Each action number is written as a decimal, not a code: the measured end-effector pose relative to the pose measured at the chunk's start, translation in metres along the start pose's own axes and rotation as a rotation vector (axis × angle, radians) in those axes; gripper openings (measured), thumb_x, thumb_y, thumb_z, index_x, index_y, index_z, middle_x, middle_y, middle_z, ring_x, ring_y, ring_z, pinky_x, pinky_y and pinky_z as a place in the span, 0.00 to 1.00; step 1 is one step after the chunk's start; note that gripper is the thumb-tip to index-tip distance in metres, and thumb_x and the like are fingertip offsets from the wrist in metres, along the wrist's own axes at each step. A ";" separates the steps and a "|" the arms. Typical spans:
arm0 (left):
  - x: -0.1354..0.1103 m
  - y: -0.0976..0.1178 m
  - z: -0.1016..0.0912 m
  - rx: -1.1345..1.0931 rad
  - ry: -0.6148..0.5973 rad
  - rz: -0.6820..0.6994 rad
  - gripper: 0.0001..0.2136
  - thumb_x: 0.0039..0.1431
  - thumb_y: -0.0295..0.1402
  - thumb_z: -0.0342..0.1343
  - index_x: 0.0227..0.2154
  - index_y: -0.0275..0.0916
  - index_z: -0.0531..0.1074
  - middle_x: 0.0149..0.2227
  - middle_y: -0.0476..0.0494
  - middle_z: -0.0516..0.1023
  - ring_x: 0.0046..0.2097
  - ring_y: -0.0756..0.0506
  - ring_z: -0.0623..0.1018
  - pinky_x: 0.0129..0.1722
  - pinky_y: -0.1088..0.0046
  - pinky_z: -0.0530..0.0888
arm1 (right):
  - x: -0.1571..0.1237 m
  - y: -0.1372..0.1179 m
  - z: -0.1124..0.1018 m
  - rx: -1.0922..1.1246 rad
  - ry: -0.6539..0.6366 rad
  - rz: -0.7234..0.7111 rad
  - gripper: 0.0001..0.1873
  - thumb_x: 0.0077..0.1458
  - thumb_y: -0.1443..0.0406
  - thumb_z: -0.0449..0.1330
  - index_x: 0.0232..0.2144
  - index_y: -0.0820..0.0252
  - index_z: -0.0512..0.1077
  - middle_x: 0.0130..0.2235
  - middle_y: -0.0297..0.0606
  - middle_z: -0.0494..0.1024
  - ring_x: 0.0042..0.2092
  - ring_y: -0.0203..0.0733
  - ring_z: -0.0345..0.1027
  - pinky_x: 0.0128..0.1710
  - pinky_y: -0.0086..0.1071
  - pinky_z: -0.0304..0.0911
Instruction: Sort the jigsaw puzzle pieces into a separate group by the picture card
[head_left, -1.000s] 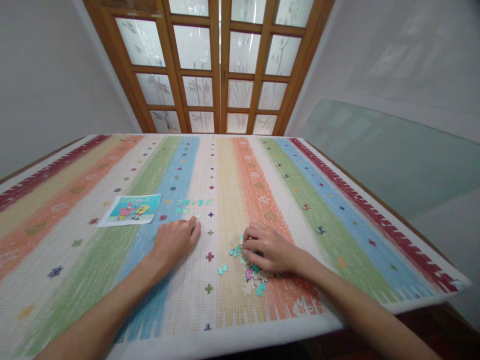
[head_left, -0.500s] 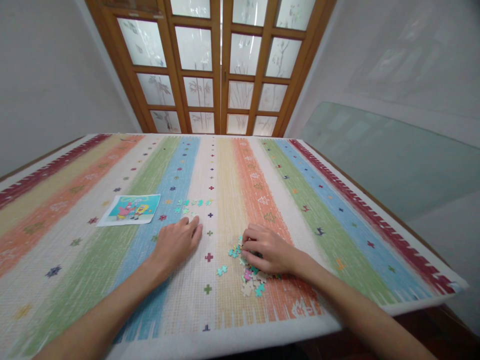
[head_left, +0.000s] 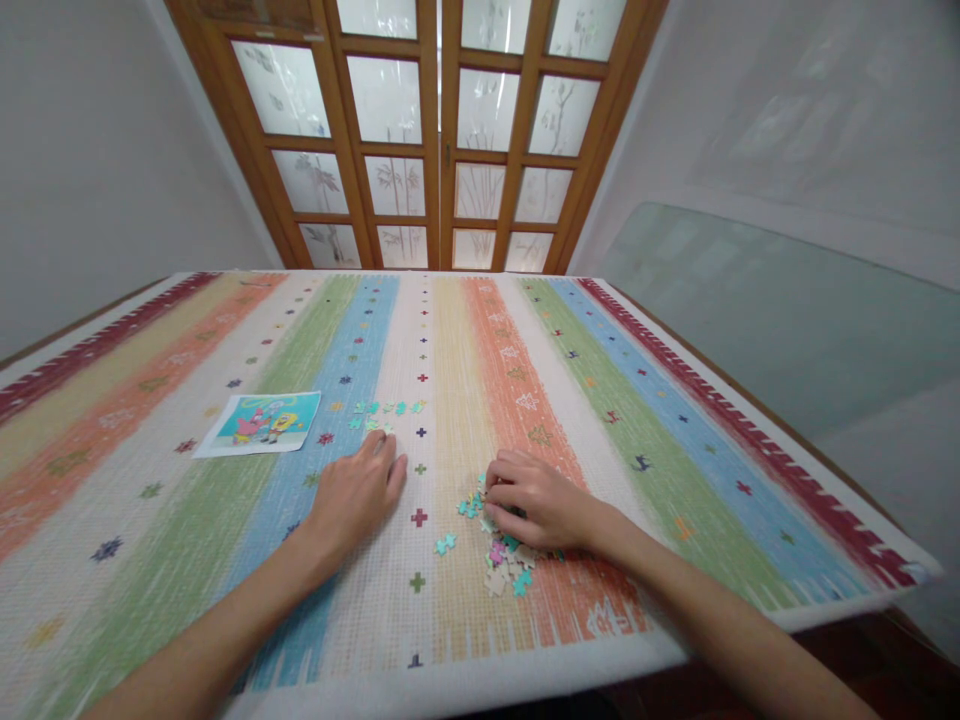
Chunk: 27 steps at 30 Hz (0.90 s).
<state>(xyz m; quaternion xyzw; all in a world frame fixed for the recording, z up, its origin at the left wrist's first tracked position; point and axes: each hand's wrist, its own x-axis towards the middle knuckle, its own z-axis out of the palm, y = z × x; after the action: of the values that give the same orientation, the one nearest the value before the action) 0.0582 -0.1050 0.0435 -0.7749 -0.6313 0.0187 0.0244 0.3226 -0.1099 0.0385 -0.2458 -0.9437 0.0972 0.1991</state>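
Striped tablecloth (head_left: pixel 461 400) before glazed doors (head_left: pixel 430 140). Puzzle-piece pile (head_left: pixel 497 553) lying partly under curled right hand (head_left: pixel 536 498), any grip hidden. Farther out, laid-out pieces (head_left: pixel 373 408) just beyond loosely spread left hand (head_left: pixel 356 500), nothing visibly held; picture sheet (head_left: pixel 262 423) to their left.

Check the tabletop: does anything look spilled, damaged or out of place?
Nothing looks spilled or damaged. The one mild oddity: a teal puzzle piece lies alone, left of the loose pile under the right hand, apart from both that pile and the rowed pieces by the left hand.
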 end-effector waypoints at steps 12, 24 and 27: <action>0.001 0.001 -0.002 0.020 0.011 -0.033 0.19 0.74 0.37 0.40 0.55 0.35 0.71 0.62 0.33 0.69 0.41 0.38 0.82 0.34 0.64 0.78 | 0.000 -0.001 -0.001 0.041 0.008 0.007 0.16 0.66 0.67 0.52 0.27 0.62 0.72 0.32 0.41 0.73 0.35 0.41 0.61 0.37 0.36 0.57; 0.003 -0.003 0.003 -0.085 -0.054 -0.099 0.24 0.75 0.42 0.37 0.66 0.39 0.61 0.68 0.26 0.58 0.46 0.31 0.81 0.41 0.50 0.78 | 0.000 -0.001 -0.001 0.026 -0.017 0.014 0.15 0.66 0.67 0.52 0.28 0.62 0.73 0.33 0.42 0.73 0.35 0.41 0.61 0.38 0.37 0.58; 0.003 -0.003 0.001 -0.086 -0.075 -0.107 0.23 0.75 0.41 0.38 0.67 0.40 0.61 0.69 0.27 0.57 0.48 0.30 0.80 0.43 0.49 0.78 | 0.000 -0.002 -0.001 0.026 -0.025 0.022 0.15 0.66 0.67 0.52 0.28 0.62 0.73 0.32 0.41 0.73 0.35 0.41 0.61 0.38 0.37 0.57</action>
<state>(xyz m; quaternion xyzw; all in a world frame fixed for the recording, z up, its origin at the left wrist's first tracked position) 0.0560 -0.1010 0.0432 -0.7390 -0.6726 0.0193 -0.0317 0.3225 -0.1112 0.0401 -0.2523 -0.9419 0.1148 0.1895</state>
